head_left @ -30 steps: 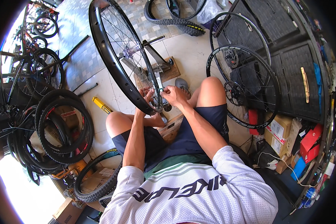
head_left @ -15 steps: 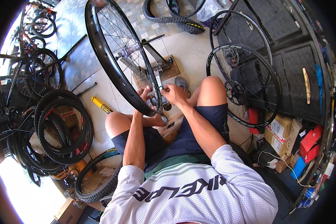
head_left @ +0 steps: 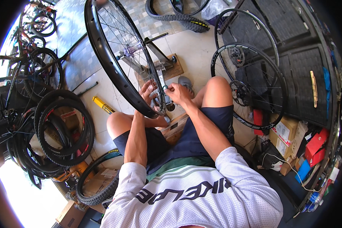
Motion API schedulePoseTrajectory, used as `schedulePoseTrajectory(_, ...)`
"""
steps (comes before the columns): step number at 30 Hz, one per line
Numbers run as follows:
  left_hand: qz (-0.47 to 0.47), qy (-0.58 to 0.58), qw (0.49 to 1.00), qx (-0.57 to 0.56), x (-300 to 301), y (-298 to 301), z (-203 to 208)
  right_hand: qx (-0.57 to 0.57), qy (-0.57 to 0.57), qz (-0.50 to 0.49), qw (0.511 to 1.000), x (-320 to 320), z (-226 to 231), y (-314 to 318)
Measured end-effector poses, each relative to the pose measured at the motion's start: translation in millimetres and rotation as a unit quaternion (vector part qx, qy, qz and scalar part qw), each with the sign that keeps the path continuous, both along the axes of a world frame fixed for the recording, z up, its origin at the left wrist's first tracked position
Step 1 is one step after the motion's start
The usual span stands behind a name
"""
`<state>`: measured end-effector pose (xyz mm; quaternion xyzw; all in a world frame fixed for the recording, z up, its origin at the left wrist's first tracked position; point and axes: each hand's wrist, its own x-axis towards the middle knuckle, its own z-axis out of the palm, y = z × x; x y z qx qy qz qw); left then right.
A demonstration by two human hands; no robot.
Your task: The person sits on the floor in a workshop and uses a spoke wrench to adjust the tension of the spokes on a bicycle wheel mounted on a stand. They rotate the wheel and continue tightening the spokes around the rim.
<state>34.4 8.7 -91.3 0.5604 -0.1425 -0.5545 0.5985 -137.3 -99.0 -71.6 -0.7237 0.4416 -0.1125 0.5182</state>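
A black bicycle wheel stands upright between my knees, its hub held in a metal truing stand on a wooden base. My left hand is at the near part of the wheel, beside the spokes. Its fingers are apart and partly hidden by spokes and rim, with nothing visible in them. My right hand is closed at the right side of the rim. Between its thumb and forefinger is a small round teal spoke wrench, held against the rim's inner edge.
Two disc-brake wheels lean against dark woven cabinets on the right. Cardboard boxes sit below them. Several tyres hang at left near bicycles. A yellow box and a loose tyre lie on the floor.
My left fingers have loosened and spread near the spokes. My right hand stays pinched at the rim with the spoke wrench, only slightly shifted.
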Motion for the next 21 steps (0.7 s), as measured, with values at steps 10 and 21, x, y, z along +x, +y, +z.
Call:
schedulePoseTrajectory(10, -0.006, -0.038, 0.999, 0.013, -4.1, 3.8, 16.1, 0.012, -0.010, 0.020, 1.000, 11.2, -15.1, 5.8)
schedulePoseTrajectory(21, -0.018, -0.095, 0.995, 0.040, -1.3, 9.1, 21.0, 0.061, -0.018, 0.047, 0.997, 18.1, -27.4, 7.2)
